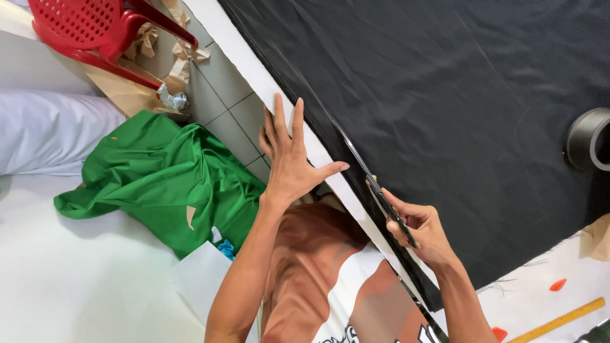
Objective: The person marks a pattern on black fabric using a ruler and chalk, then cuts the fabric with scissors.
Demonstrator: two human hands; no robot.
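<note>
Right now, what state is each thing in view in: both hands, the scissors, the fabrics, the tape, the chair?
Left hand: open, fingers spread, flat at the table edge.
Right hand: closed around the scissor handles.
Scissors: blades lying along the black fabric's edge; how far open is unclear.
Black fabric: spread flat over the table.
Green fabric: crumpled on the floor.
Tape roll: lying on the black fabric.
Red chair: standing on the floor.

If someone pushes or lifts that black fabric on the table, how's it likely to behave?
Probably floppy: the black fabric lies flat with soft creases, and its cut edge frays near the yellow ruler. Likely light and apt to slide or bunch when pushed; the left hand presses down near its edge while the right hand works the scissors.
</note>
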